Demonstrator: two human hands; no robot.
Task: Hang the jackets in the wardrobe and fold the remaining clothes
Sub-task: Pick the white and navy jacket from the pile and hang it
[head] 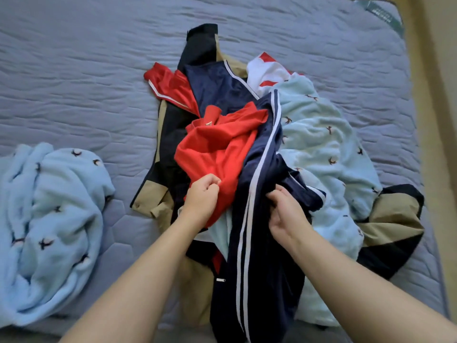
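Left hand [201,196] pinching red shirt [217,147], right hand [286,211] gripping navy trousers [257,243]

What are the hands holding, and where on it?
The left hand pinches the red shirt at its near edge; the right hand grips the navy striped garment mid-length.

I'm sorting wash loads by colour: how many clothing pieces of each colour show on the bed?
Light blue fleece pieces: 2
Red pieces: 2
Navy white-striped pieces: 2
Tan-and-black pieces: 2
White-and-red piece: 1
Total: 9, though tangled pieces may join underneath.
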